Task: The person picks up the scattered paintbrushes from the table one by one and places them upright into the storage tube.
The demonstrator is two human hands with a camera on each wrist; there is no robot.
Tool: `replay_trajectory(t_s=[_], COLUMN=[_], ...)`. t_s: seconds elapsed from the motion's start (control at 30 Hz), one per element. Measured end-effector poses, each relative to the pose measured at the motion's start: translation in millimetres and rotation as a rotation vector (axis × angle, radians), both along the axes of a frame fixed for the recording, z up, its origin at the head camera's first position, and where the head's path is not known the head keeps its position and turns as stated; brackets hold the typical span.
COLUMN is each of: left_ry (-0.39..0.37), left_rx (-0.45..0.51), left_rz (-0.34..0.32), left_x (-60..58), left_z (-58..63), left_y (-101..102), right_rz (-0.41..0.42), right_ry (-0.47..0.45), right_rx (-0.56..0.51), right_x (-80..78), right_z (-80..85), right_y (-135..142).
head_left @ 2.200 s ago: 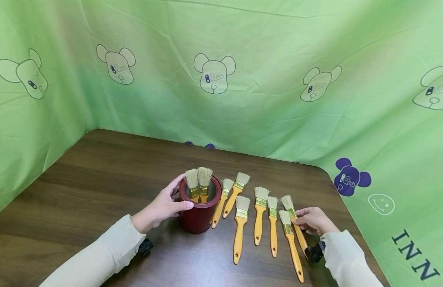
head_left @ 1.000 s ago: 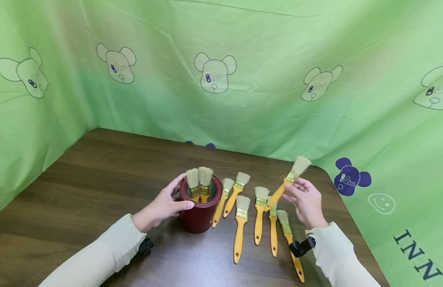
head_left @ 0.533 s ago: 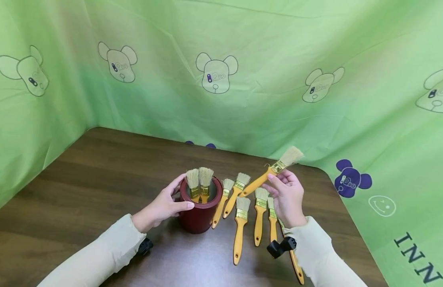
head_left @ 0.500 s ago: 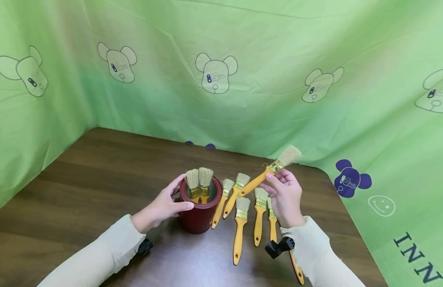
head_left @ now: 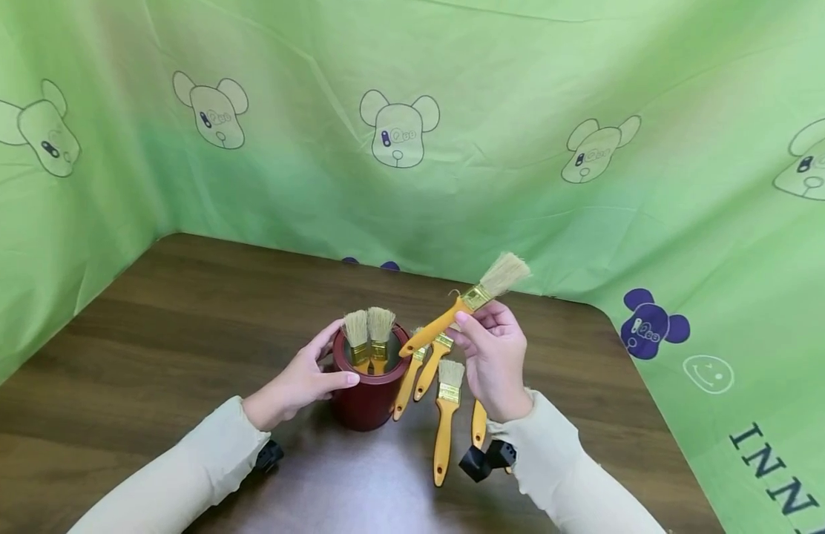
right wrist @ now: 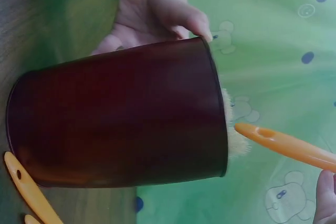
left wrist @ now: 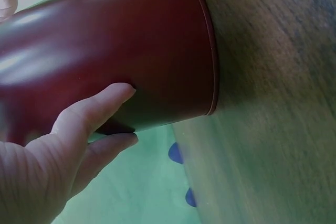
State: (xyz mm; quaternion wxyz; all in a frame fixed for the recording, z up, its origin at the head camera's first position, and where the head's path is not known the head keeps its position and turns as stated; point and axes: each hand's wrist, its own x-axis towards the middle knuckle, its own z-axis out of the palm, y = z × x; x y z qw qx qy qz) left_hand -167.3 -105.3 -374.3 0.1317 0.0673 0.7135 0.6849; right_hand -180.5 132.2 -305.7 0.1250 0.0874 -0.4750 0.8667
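Observation:
My left hand (head_left: 299, 389) grips the side of a dark red round bin (head_left: 362, 408), its thumb lying near the rim. Two paintbrushes (head_left: 380, 330) stand in the bin with their bristles up. In my right hand (head_left: 498, 363) I pinch another paintbrush (head_left: 475, 297) near its metal band. It slants above the table, bristles up to the right, and its yellow handle's end overlaps the bin's right rim in the head view. The right wrist view has that handle (right wrist: 289, 149) just past the rim, close to the bristles of the standing brushes.
On the wooden table (head_left: 205, 311), several paintbrushes lie right of the bin, including one in front (head_left: 446, 423) and one beside the bin (head_left: 406, 393). My right arm hides others. Green printed cloth (head_left: 306, 193) hangs around the table's back and sides.
My right hand took a paintbrush from the right end of the row, lifted it and carried it left to the bin, tilting it over. My left hand has stayed on the bin.

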Motion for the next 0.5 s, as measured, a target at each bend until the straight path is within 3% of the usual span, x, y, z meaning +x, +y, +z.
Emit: replay_trajectory(t_s=[0.27,0.5], left_ry=[-0.001,0.001], left_rx=[-0.012,-0.005], left_rz=[0.008,-0.003], left_x=[1.3,-1.6], left_z=[-2.8,-0.7], left_y=[-1,1], right_rz=[0.058,0.092], right_ry=[-0.070,-0.078], right_rx=[0.117,0.214], right_x=[4.6,1.9], right_z=[-18.0,-27.1], right_y=[-7,-13])
